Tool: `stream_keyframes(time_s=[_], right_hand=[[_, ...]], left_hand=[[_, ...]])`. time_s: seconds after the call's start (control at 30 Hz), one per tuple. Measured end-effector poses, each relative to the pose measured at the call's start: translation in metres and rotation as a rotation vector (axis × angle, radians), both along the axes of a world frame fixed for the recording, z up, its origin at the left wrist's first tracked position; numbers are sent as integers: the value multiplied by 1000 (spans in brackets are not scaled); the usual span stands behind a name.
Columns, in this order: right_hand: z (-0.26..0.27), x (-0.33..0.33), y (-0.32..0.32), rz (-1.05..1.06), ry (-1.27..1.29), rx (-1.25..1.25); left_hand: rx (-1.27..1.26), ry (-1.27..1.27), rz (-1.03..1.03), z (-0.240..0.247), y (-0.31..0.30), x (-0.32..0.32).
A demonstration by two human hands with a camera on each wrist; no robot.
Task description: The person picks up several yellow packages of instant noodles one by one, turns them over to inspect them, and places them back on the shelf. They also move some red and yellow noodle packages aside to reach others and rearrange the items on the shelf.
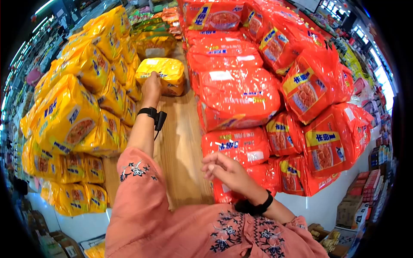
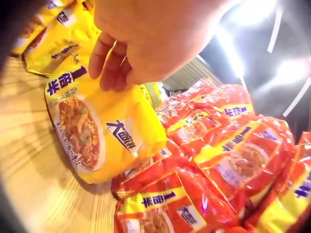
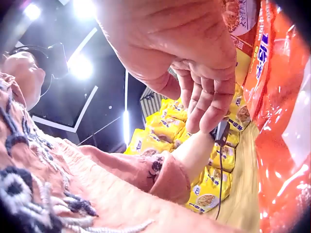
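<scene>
A yellow noodle pack [image 1: 172,77] lies on the wooden surface [image 1: 176,124] between yellow and red stacks. The left hand [image 1: 151,90] grips its near top edge. In the left wrist view, curled fingers of the left hand [image 2: 150,43] bear on the wrapper of the yellow pack [image 2: 114,131]; the thumb tip is hidden. Beside the red packs [image 1: 241,94], the right hand [image 1: 230,172] hovers with loosely bent fingers and nothing in them. Seen from the right wrist, the right hand [image 3: 194,63] hangs relaxed near a red wrapper [image 3: 282,126].
Stacked yellow packs [image 1: 69,120] line the left side, and red packs rise high along the right. More packages [image 1: 155,38] stand behind the single yellow one. A cable [image 3: 221,179] hangs from the left wrist device. Shop shelves stand beyond both sides.
</scene>
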State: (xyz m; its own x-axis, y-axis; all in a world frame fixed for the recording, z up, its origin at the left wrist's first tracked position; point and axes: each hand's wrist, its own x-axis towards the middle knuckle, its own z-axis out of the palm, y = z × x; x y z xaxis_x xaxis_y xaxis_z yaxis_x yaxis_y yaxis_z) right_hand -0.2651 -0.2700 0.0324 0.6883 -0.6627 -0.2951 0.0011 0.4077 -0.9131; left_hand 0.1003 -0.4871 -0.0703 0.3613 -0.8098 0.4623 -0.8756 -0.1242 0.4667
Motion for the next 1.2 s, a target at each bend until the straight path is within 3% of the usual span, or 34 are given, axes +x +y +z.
stream_keyframes(time_s=[0.33, 0.67, 0.93, 1.2], right_hand=[[-12, -5, 17, 182, -79, -101], [-23, -21, 49, 380, -123, -90], [-31, -34, 62, 429, -120, -103], [-39, -24, 61, 423, -98, -282]], left_hand=[[41, 66, 81, 21, 194, -90], [78, 60, 297, 22, 338, -179], [90, 108, 438, 30, 408, -254], [-38, 147, 414, 22, 419, -283]])
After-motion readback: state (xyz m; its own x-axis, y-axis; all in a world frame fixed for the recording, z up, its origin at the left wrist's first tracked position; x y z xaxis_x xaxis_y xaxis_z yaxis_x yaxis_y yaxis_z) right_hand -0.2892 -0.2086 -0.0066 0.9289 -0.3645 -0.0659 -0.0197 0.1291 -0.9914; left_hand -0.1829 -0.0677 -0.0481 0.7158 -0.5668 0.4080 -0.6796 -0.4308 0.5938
